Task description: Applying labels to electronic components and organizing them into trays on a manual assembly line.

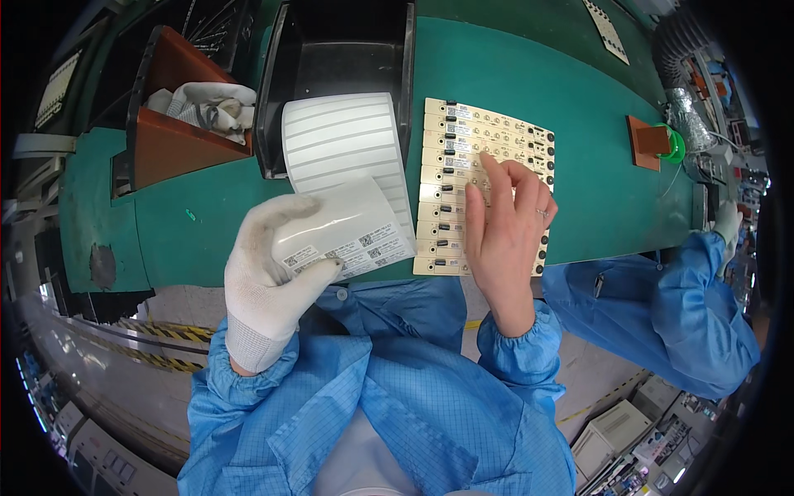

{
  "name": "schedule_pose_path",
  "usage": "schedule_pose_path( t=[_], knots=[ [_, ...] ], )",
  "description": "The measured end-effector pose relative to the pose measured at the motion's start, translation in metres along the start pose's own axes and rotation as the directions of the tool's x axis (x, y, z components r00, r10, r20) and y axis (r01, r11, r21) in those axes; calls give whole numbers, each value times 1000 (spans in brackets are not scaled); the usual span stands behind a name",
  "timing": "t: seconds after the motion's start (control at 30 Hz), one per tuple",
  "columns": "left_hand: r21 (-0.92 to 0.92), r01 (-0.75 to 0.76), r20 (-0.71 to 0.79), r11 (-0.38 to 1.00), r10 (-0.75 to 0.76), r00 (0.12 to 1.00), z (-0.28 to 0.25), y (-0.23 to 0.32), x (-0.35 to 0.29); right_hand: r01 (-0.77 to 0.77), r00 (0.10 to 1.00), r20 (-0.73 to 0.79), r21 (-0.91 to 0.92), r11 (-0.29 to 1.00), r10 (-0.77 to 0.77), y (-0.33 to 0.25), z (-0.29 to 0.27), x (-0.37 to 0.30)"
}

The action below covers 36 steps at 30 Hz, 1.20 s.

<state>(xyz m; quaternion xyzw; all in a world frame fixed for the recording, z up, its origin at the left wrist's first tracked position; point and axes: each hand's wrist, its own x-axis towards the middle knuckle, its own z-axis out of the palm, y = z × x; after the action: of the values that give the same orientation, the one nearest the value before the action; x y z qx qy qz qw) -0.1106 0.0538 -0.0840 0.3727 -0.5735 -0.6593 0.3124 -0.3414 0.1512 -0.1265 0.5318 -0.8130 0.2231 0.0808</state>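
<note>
My left hand (277,264), in a white knit glove, is closed on a strip of printed labels (347,223), thumb in front and fingers behind. The strip's long white backing (343,140) runs away from me toward a black bin. Small stickers with square codes line the strip's near edge. My bare right hand (509,215) hovers over or rests on a panel of cream circuit boards (434,211), its index finger stretched toward an upper row. The fingers are apart, and I see nothing between them. White labels sit on several upper rows; my hand hides part of the lower ones.
A black bin (335,50) stands beyond the label strip. Left of it, a brown box (186,153) holds crumpled white gloves or cloth. On the green mat (595,198), a brown block (649,142) lies by a green tape roll (676,147). A co-worker's blue sleeve (691,281) is at right.
</note>
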Motion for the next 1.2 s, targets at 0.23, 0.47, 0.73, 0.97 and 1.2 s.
schedule_pose_path(
  t=[0.23,0.47,0.73,0.97,1.2],
  knots=[
    [-62,-40,1,997,41,999,-5,-6,-2,88,991,107,-47,995,-82,-2,-3,0],
    [56,75,72,996,-79,994,0,2,-2,-28,999,0,503,864,32,-27,-36,7],
    [223,156,134,962,-189,973,7,10,-1,431,895,-138,510,745,-423,-66,-17,6],
    [119,192,149,974,-209,967,5,6,-2,549,834,-178,362,753,-523,-65,-18,1],
    [114,188,151,976,-204,967,7,3,-2,670,730,-317,158,726,-605,-65,-10,-7]
  ],
)
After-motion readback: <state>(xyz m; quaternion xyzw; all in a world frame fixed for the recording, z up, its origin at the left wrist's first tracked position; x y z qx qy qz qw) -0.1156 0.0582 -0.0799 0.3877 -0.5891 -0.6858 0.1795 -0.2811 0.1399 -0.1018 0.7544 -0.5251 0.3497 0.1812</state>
